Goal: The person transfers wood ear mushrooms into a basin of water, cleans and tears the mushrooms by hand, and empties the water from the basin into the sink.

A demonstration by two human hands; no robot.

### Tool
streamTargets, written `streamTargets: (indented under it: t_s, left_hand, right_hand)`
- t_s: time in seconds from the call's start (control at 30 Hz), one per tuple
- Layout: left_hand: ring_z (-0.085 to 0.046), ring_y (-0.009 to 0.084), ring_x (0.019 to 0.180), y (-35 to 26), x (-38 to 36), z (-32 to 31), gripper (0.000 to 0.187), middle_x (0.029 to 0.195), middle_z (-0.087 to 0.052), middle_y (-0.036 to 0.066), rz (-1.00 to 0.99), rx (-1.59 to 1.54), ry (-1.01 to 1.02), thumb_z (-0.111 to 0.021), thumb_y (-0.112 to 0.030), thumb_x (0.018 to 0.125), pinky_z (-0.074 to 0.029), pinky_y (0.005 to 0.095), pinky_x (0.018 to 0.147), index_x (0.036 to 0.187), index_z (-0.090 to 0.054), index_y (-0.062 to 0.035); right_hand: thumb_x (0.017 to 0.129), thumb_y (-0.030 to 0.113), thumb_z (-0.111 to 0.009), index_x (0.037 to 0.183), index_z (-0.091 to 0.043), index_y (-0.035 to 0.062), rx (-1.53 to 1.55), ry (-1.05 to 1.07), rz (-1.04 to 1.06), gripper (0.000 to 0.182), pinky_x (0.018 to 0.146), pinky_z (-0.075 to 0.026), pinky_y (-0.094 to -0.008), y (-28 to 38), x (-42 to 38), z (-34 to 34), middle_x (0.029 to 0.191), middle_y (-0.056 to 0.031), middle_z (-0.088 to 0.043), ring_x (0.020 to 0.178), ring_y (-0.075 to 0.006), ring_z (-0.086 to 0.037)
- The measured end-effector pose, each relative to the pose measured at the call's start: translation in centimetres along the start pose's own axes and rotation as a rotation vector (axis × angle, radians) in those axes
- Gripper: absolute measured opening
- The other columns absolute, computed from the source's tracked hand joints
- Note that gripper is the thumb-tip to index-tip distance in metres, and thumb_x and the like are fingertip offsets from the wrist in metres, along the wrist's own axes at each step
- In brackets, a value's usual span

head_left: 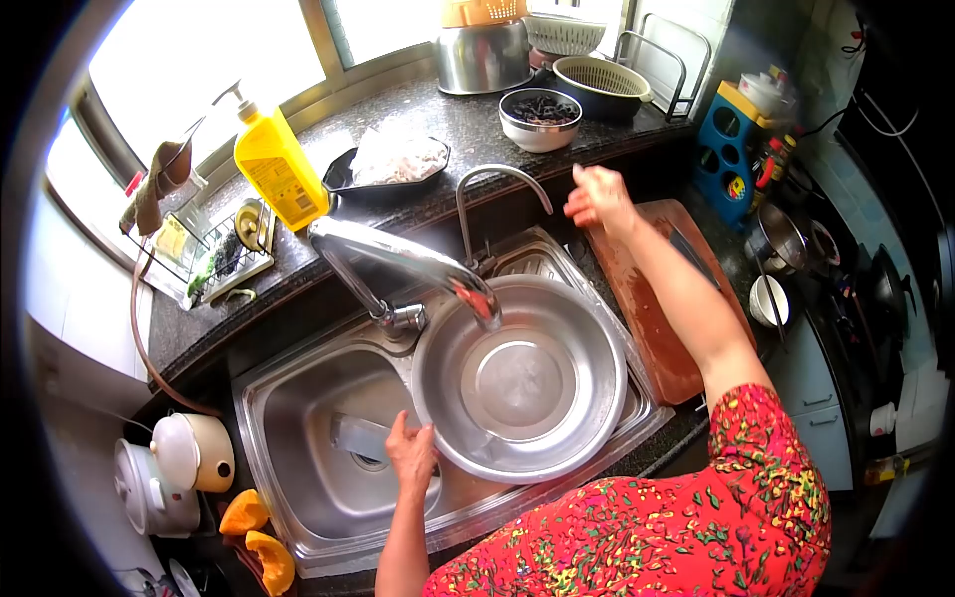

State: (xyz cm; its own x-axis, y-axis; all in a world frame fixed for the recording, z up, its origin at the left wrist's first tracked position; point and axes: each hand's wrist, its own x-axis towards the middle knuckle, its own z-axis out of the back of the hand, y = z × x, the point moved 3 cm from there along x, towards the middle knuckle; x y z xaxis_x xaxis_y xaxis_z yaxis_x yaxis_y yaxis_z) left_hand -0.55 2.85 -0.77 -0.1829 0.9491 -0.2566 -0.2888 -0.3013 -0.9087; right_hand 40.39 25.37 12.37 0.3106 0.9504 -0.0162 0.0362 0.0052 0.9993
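Note:
A wide metal basin (pixel 587 428) sits over the right side of the double sink (pixel 298 418), under the chrome faucet (pixel 398 254). Beside the basin's left rim is my left hand (pixel 411 453), its fingers apart, above the divider between the bowls. My right hand (pixel 600 199) is raised near the thin curved tap (pixel 497 169), above the top end of the brown cutting board (pixel 652 298); its fingers are partly curled and nothing shows in them. A clear object (pixel 360 436) lies in the left sink bowl.
On the back ledge stand a yellow pump bottle (pixel 282 169), a black tray of pale food (pixel 388 167), a bowl of dark food (pixel 540 119) and colanders (pixel 602 78). Pumpkin pieces (pixel 269 560) and pots (pixel 194 453) are at the left; a blue rack (pixel 726 149) is at the right.

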Motion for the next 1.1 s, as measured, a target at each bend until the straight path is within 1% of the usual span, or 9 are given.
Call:
streamTargets:
  t_s: [0.07,0.17,0.37,0.63,0.77,0.83,0.87,0.97,1.1]
  left_hand:
    - [-0.050,0.0125,0.043,-0.9,-1.2,1.9,0.050,0.064,-0.055,0.009,0.093,-0.094,-0.061,-0.056,-0.002,0.072,-0.037,0.0215,0.032,0.118,-0.040,0.0076]
    - [-0.050,0.0118,0.041,-0.1,-1.2,3.0,0.044,0.061,-0.053,0.007,0.105,-0.174,-0.151,-0.056,-0.001,0.073,-0.037,0.0215,0.031,0.114,-0.043,0.0086]
    - [-0.050,0.0130,0.041,3.3,-3.5,6.9,0.041,0.061,-0.052,0.007,0.191,-0.240,-0.250,-0.055,0.002,0.072,-0.037,0.0217,0.031,0.111,-0.044,0.0096]
    - [-0.051,0.0127,0.044,-1.2,-3.3,4.7,0.040,0.066,-0.055,0.009,0.095,-0.300,-0.168,-0.056,0.002,0.073,-0.039,0.0217,0.035,0.111,-0.044,0.0093]
    - [-0.053,0.0140,0.051,-5.9,-3.8,0.7,0.040,0.072,-0.057,0.012,0.063,-0.316,0.145,-0.057,-0.001,0.076,-0.042,0.0225,0.041,0.112,-0.044,0.0097]
    - [-0.055,0.0151,0.054,-7.6,-3.8,-1.8,0.040,0.075,-0.059,0.014,0.084,-0.411,0.328,-0.058,-0.005,0.076,-0.044,0.0232,0.046,0.111,-0.045,0.0098]
    - [-0.057,0.0164,0.059,-8.1,-3.9,-2.9,0.042,0.079,-0.059,0.015,0.112,-0.408,0.433,-0.058,-0.006,0.077,-0.046,0.0240,0.049,0.113,-0.044,0.0095]
    - [-0.060,0.0208,0.075,-9.0,-4.2,-6.0,0.052,0.097,-0.056,0.021,0.202,-0.561,0.766,-0.061,-0.013,0.078,-0.049,0.0265,0.060,0.120,-0.038,0.0077]
    - [-0.052,0.0296,0.100,-6.7,-4.7,-7.2,0.071,0.113,-0.045,0.022,0.270,-0.745,0.801,-0.063,-0.020,0.076,-0.048,0.0377,0.073,0.130,-0.021,0.0009]
  right_hand:
    - [0.082,0.036,-0.053,0.095,-0.045,-0.0067,0.039,-0.024,-0.004,0.046,0.044,-0.050,-0.0366,0.9,1.6,-0.7,0.080,-0.0212,-0.053,0.058,-0.0303,-0.061]
    - [0.081,0.034,-0.053,0.101,-0.044,-0.0092,0.084,-0.084,-0.056,0.049,0.046,-0.051,-0.0397,2.4,7.2,-0.8,0.087,-0.0262,-0.053,0.060,-0.0352,-0.061]
    - [0.073,0.005,-0.047,0.093,-0.047,-0.0129,0.022,-0.074,-0.196,0.027,0.049,-0.054,-0.0425,3.1,9.6,-1.8,0.085,-0.0266,-0.056,0.061,-0.0379,-0.060]
    - [0.069,0.005,-0.053,0.075,-0.053,-0.0092,0.056,-0.029,-0.005,0.015,0.047,-0.053,-0.0414,5.3,1.5,2.9,0.070,-0.0199,-0.058,0.058,-0.0318,-0.060]
    - [0.071,0.008,-0.052,0.078,-0.053,-0.0067,-0.085,0.006,0.013,0.016,0.048,-0.052,-0.0393,5.1,-6.1,5.8,0.069,-0.0193,-0.058,0.056,-0.0312,-0.060]
    - [0.074,0.008,-0.049,0.078,-0.053,-0.0011,-0.184,0.058,-0.194,0.011,0.049,-0.052,-0.0393,4.7,-10.6,6.6,0.070,-0.0116,-0.058,0.060,-0.0236,-0.061]
    - [0.074,0.007,-0.048,0.082,-0.053,-0.0016,-0.152,0.134,-0.083,0.013,0.048,-0.052,-0.0371,2.3,-11.4,7.4,0.069,-0.0118,-0.057,0.058,-0.0229,-0.060]
    - [0.074,0.005,-0.047,0.088,-0.052,-0.0034,-0.135,0.195,-0.264,0.017,0.047,-0.052,-0.0341,-0.8,-17.6,5.9,0.072,-0.0135,-0.059,0.056,-0.0250,-0.061]
    - [0.073,0.002,-0.045,0.096,-0.049,-0.0084,-0.067,0.347,-0.417,0.025,0.044,-0.052,-0.0322,-2.9,-24.8,0.4,0.079,-0.0189,-0.060,0.055,-0.0272,-0.062]
